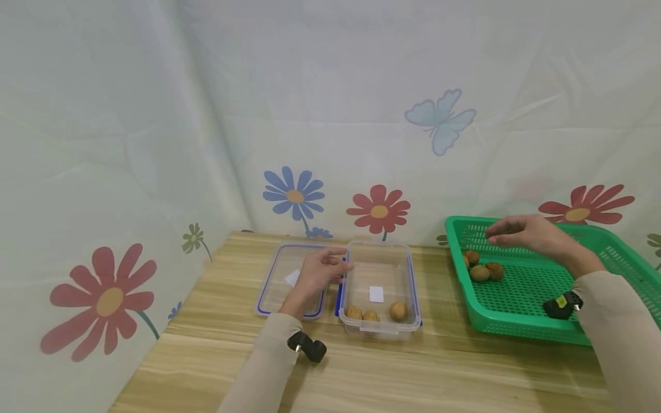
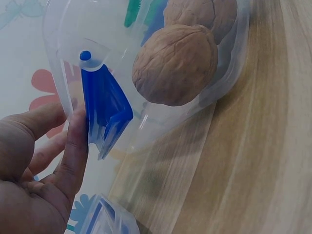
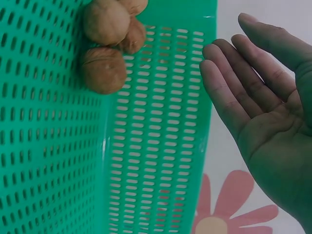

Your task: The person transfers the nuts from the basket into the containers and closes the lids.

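Observation:
A clear plastic food container point(image 1: 376, 327) with blue side latches stands on the table. Three walnuts point(image 1: 398, 311) lie at its near end, along with a small white square. At its left rim, my left hand point(image 1: 317, 275) pinches the wall beside a blue latch point(image 2: 105, 105), as the left wrist view shows up close. Over the green plastic basket point(image 1: 475, 312) hovers my right hand point(image 1: 537, 238), fingers apart and palm bare in the right wrist view. Several walnuts point(image 3: 104, 69) sit in the basket's left part, below and to the left of that hand.
Left of the container lies its clear lid point(image 1: 281, 269) with a blue seal and a white square on it. A pale curtain point(image 1: 330, 115) printed with flowers and a butterfly hangs behind the wood-grain table point(image 1: 361, 373). Each wrist wears a small black device.

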### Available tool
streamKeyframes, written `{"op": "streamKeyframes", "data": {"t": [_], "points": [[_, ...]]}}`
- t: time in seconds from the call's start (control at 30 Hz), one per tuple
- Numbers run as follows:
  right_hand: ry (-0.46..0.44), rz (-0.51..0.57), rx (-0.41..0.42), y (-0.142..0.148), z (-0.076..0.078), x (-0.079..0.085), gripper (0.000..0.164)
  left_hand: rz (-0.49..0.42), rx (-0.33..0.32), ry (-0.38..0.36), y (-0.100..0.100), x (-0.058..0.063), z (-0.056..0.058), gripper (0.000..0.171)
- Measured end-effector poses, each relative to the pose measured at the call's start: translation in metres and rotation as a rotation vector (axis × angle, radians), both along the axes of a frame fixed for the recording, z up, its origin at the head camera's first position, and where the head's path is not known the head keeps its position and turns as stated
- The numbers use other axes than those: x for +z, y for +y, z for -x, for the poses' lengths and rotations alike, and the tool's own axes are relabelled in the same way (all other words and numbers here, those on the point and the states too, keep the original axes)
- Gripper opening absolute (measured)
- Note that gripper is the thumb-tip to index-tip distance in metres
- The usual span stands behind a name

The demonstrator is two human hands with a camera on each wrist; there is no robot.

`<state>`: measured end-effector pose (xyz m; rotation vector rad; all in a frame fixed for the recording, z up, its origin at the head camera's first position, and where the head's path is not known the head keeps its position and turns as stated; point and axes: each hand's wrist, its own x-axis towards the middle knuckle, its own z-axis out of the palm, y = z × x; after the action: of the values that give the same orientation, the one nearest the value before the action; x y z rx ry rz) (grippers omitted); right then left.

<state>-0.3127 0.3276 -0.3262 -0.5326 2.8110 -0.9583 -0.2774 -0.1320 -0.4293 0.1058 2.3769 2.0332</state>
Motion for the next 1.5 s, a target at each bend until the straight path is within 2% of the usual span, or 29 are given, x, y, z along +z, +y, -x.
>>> {"op": "streamKeyframes", "data": {"t": [0.2, 0.43, 0.6, 0.97, 1.5], "points": [[-0.027, -0.008, -0.006, 0.007, 0.003, -0.008, 0.049, -0.003, -0.007, 0.009, 0.001, 0.000, 0.000, 0.046], [-0.031, -0.068, -0.008, 0.013, 0.004, -0.015, 0.046, 0.002, -0.010, 0.014, 0.000, 0.001, 0.000, 0.046], [-0.078, -0.074, -0.004, 0.018, 0.006, -0.020, 0.047, 0.003, -0.007, 0.012, 0.000, 0.001, -0.001, 0.046], [-0.112, -0.137, 0.051, 0.021, 0.013, -0.032, 0.039, 0.014, 0.012, 0.010, 0.002, 0.001, -0.005, 0.047], [-0.178, -0.182, 0.095, 0.020, 0.016, -0.043, 0.049, 0.008, 0.013, 0.014, 0.002, -0.003, -0.006, 0.048]]}}
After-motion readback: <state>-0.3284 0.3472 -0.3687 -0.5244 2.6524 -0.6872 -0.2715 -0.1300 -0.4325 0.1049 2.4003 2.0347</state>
